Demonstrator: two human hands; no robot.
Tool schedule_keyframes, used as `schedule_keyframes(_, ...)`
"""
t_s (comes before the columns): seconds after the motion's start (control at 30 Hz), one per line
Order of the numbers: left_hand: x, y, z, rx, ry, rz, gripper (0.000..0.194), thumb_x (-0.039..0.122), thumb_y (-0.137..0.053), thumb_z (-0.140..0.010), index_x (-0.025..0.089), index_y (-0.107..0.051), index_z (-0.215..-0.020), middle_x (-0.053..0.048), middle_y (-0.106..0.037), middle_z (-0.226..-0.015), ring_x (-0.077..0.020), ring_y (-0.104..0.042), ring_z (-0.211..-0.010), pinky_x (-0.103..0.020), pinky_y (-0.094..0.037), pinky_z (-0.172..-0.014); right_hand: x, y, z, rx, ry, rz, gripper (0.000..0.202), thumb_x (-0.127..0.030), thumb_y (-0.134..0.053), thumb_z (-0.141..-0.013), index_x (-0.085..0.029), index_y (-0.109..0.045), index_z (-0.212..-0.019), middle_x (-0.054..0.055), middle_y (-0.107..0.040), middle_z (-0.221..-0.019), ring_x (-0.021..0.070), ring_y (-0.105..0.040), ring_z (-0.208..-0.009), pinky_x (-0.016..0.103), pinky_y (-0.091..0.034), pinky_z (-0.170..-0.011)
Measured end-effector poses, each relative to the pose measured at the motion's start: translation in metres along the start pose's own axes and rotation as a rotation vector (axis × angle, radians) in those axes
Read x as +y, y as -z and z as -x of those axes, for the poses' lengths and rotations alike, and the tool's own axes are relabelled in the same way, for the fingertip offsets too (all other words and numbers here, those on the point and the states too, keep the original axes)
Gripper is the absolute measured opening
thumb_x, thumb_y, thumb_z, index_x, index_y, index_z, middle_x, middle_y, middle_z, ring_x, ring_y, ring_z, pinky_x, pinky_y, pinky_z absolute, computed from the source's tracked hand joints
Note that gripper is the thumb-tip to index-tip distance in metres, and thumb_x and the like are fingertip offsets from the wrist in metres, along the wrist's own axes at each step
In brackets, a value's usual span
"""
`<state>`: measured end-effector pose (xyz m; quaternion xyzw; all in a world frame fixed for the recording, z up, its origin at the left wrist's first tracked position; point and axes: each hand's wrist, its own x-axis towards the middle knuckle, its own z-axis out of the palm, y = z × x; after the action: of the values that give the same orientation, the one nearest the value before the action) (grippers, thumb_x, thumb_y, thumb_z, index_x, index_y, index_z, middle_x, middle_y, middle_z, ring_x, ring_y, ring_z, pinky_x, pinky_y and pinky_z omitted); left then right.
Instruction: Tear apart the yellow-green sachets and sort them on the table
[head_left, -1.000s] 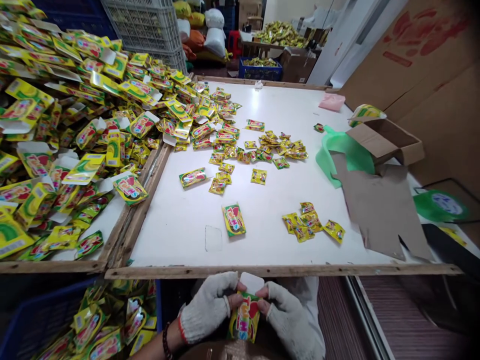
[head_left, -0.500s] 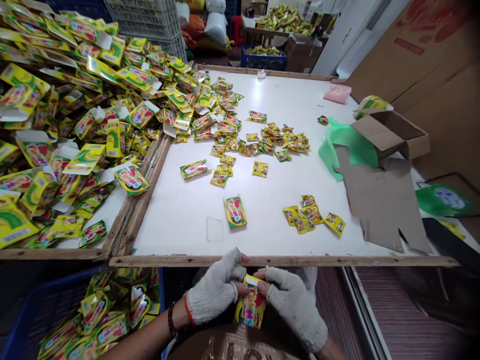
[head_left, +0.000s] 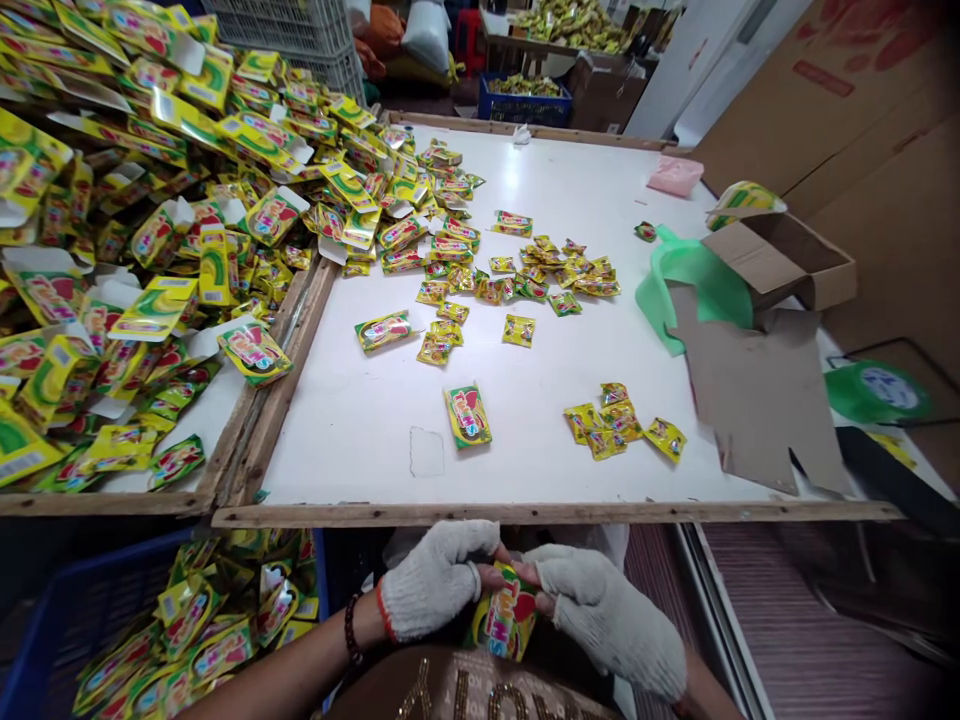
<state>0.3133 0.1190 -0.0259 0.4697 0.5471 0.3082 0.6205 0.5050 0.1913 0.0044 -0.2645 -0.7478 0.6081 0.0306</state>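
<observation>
A small yellow and green candy box (head_left: 504, 615) is held upright below the table's front edge, close to my body. My left hand (head_left: 439, 580), in a white fingerless glove, pinches its upper left corner. On the other side, my right hand (head_left: 600, 605), gloved the same way, has its fingertips closed on the box's upper right corner. The fingers of both hands nearly meet over the box top. Another such box (head_left: 468, 416) lies flat on the white table (head_left: 525, 475), with small yellow packets (head_left: 615, 422) to its right.
A big heap of open boxes (head_left: 172, 200) covers the left side, behind a wooden rail (head_left: 289, 380). Below it stands a blue crate (head_left: 52, 620) of boxes. On the right are a green scoop (head_left: 667, 290), torn cardboard (head_left: 765, 390) and an open carton (head_left: 832, 290).
The white flap at the held box's top no longer shows, and the fingers have come together over it. My right hand has shifted slightly right. The whole view has tilted a little.
</observation>
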Motion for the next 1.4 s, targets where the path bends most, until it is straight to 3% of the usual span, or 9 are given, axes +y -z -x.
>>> schedule_keyframes(0.13, 0.015, 0.028, 0.008, 0.027, -0.084, -0.235, 0.019, 0.008, -0.043, -0.068, 0.013, -0.060, -0.073, 0.001, -0.056, -0.070, -0.0100, -0.047, -0.068, -0.019, -0.033, -0.062, 0.000, 0.005, -0.017, 0.073, -0.017, -0.025, 0.029, -0.034, -0.045, -0.087, -0.017, -0.068, -0.089, 0.004, -0.065, -0.082, 0.0172, -0.059, -0.076, 0.026, -0.047, -0.071)
schedule_keyframes(0.27, 0.031, 0.082, 0.043, -0.066, -0.048, -0.694, 0.017, 0.004, -0.041, -0.056, 0.014, -0.054, -0.056, 0.002, -0.045, -0.054, -0.0090, -0.035, -0.055, -0.022, -0.022, -0.054, 0.001, 0.006, -0.070, 0.437, -0.032, 0.157, 0.027, -0.033, -0.048, -0.083, -0.016, -0.064, -0.096, 0.007, -0.065, -0.089, 0.0185, -0.060, -0.081, 0.030, -0.047, -0.075)
schedule_keyframes(0.37, 0.039, 0.102, 0.056, 0.004, 0.077, -0.814, 0.011, 0.011, -0.049, -0.061, 0.016, -0.059, -0.062, 0.000, -0.053, -0.063, -0.0116, -0.042, -0.060, -0.023, -0.025, -0.056, 0.003, 0.001, -0.119, 0.661, 0.005, 0.351, 0.061, -0.036, -0.063, -0.070, -0.012, -0.048, -0.124, 0.012, -0.059, -0.108, 0.0236, -0.056, -0.093, 0.035, -0.046, -0.082)
schedule_keyframes(0.53, 0.037, 0.094, 0.001, 0.449, 0.045, -0.422, 0.030, 0.030, -0.052, -0.075, 0.018, -0.055, -0.103, -0.003, -0.059, -0.089, -0.0152, -0.056, -0.078, -0.024, -0.039, -0.069, 0.011, -0.009, -0.164, 0.692, 0.043, 0.592, 0.088, -0.025, -0.066, -0.062, -0.016, -0.027, -0.140, 0.013, -0.056, -0.112, 0.0302, -0.052, -0.099, 0.043, -0.041, -0.089)
schedule_keyframes(0.7, 0.018, 0.075, -0.067, 0.764, -0.117, -0.008, 0.041, 0.031, -0.058, -0.073, 0.019, -0.037, -0.106, 0.000, -0.053, -0.086, -0.0107, -0.056, -0.068, -0.022, -0.045, -0.064, 0.029, -0.010, -0.143, 0.840, 0.047, 0.371, 0.082, -0.028, -0.061, -0.068, -0.008, -0.026, -0.138, 0.015, -0.057, -0.107, 0.0258, -0.057, -0.094, 0.038, -0.047, -0.083)
schedule_keyframes(0.9, 0.010, 0.050, -0.086, 0.657, -0.188, 0.275, 0.036, 0.023, -0.059, -0.071, 0.019, -0.037, -0.099, -0.002, -0.052, -0.092, -0.0113, -0.057, -0.076, -0.024, -0.049, -0.067, 0.031, -0.008, -0.108, 0.730, -0.075, 0.163, 0.071, -0.026, -0.066, -0.063, -0.011, -0.039, -0.127, 0.011, -0.057, -0.106, 0.0233, -0.058, -0.093, 0.039, -0.049, -0.084)
schedule_keyframes(1.1, 0.004, 0.048, -0.075, 0.382, -0.244, 0.375, 0.034, 0.019, -0.060, -0.071, 0.018, -0.038, -0.097, -0.003, -0.057, -0.092, -0.0124, -0.058, -0.082, -0.025, -0.048, -0.074, 0.034, -0.003, -0.111, 0.734, 0.053, -0.372, 0.034, -0.031, -0.058, -0.074, -0.017, -0.047, -0.103, 0.010, -0.064, -0.097, 0.0205, -0.063, -0.089, 0.034, -0.053, -0.078)
schedule_keyframes(1.23, 0.000, 0.060, -0.059, 0.269, -0.226, 0.267, 0.020, 0.025, -0.059, -0.074, 0.013, -0.051, -0.088, -0.003, -0.059, -0.086, -0.0123, -0.055, -0.078, -0.024, -0.046, -0.072, 0.034, 0.002, -0.104, 0.658, 0.013, -0.272, 0.027, -0.033, -0.059, -0.075, -0.015, -0.057, -0.094, 0.009, -0.065, -0.094, 0.0199, -0.061, -0.086, 0.033, -0.051, -0.078)
schedule_keyframes(1.4, 0.008, 0.070, -0.048, 0.346, -0.227, 0.076, 0.015, 0.025, -0.056, -0.076, 0.011, -0.057, -0.077, -0.003, -0.059, -0.077, -0.0116, -0.053, -0.074, -0.023, -0.042, -0.070, 0.020, 0.010, -0.105, 0.597, 0.039, -0.027, 0.022, -0.036, -0.051, -0.081, -0.016, -0.059, -0.076, 0.003, -0.060, -0.072, 0.0147, -0.055, -0.068, 0.025, -0.047, -0.063)
